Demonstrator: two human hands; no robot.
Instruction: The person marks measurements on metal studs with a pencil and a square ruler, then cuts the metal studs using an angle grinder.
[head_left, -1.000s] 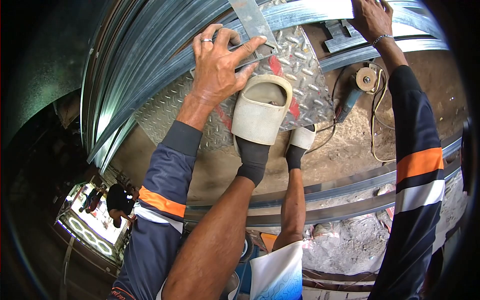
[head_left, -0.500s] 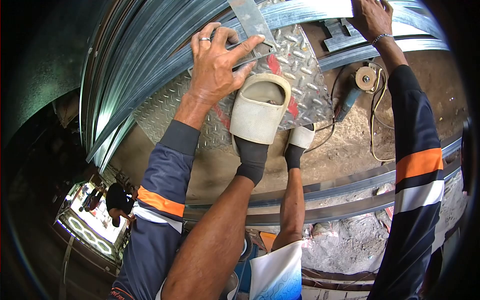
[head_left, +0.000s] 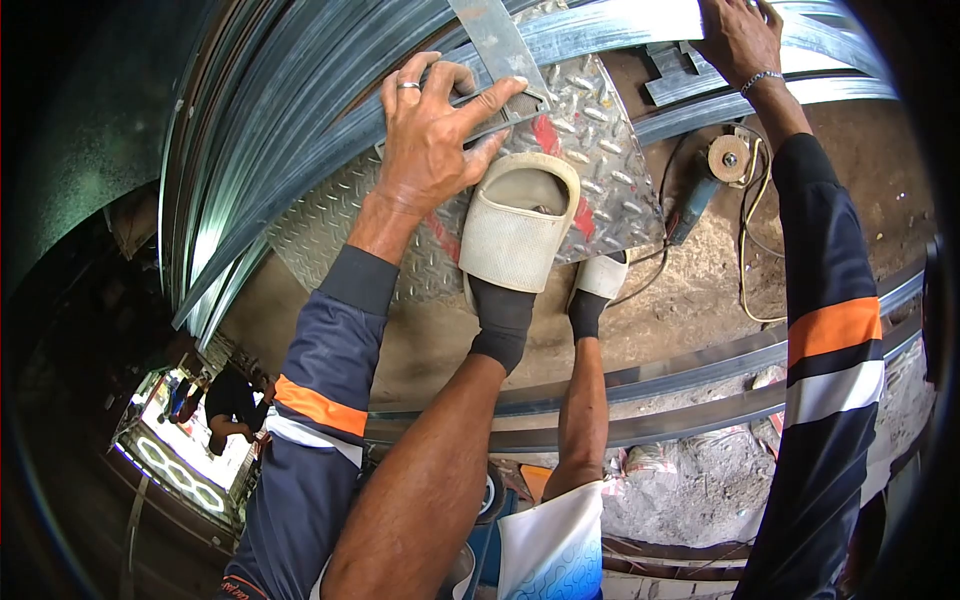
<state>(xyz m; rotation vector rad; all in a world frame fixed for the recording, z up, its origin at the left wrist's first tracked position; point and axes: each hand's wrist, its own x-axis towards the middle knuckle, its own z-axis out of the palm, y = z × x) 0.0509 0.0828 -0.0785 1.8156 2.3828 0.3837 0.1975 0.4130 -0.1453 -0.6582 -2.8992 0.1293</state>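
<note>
My left hand (head_left: 430,140) grips a grey metal channel (head_left: 500,122) over a diamond-tread steel plate (head_left: 340,220), its thumb and fingers on either side. A flat metal bar (head_left: 490,40) crosses at an angle just beyond the fingertips. At the top edge, my right hand (head_left: 742,42) is curled at the end of a long shiny metal strip (head_left: 610,28); its fingertips are partly cut off. My sandalled foot (head_left: 520,225) rests on the tread plate, which bears red paint marks (head_left: 546,135).
An angle grinder (head_left: 700,195) with its cord lies on the dirt floor to the right. Stacked metal profiles (head_left: 300,90) fill the upper left. More long profiles (head_left: 680,375) run across behind my feet, near grey rubble (head_left: 690,490). Another person (head_left: 235,405) is at the lower left.
Both hands keep almost the same places. The view has shifted slightly, and the person in the background has moved a little.
</note>
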